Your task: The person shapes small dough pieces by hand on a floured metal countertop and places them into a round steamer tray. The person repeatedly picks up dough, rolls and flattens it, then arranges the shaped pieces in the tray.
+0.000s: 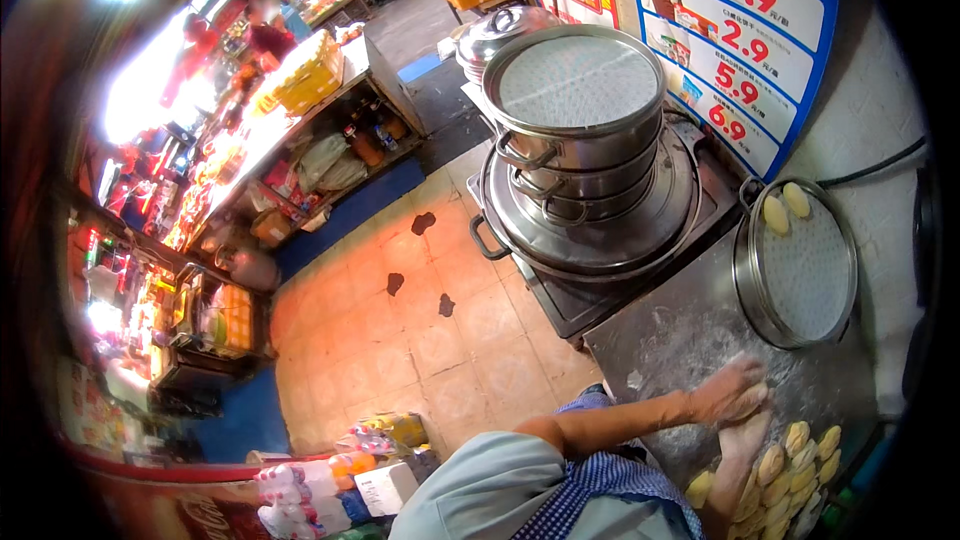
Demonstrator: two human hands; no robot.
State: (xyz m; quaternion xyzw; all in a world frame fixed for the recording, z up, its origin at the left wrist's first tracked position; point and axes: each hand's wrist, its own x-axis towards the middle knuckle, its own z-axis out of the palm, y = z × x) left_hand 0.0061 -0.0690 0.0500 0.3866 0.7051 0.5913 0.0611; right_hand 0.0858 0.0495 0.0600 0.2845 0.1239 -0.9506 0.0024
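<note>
My left hand (729, 391) and my right hand (746, 431) meet over the floured metal worktop (660, 345). Fingers and palms overlap, and whether a piece of dough lies between them cannot be told. Beside my lower forearm, several pale yellow dough pieces (799, 457) lie close together at the worktop's near right corner. Beyond my hands, against the wall, stands a round steel steamer tray (796, 270) with a perforated white liner; two smooth oval dough pieces (777, 216) rest on it at its far end.
Stacked steel steamer baskets (585, 157) stand on a wide lidded pot (517, 232) over a stove (562, 315), left of the worktop. Behind them is a domed lid (502, 30). A price poster (735, 37) covers the wall. Packaged goods (307, 495) sit at lower left.
</note>
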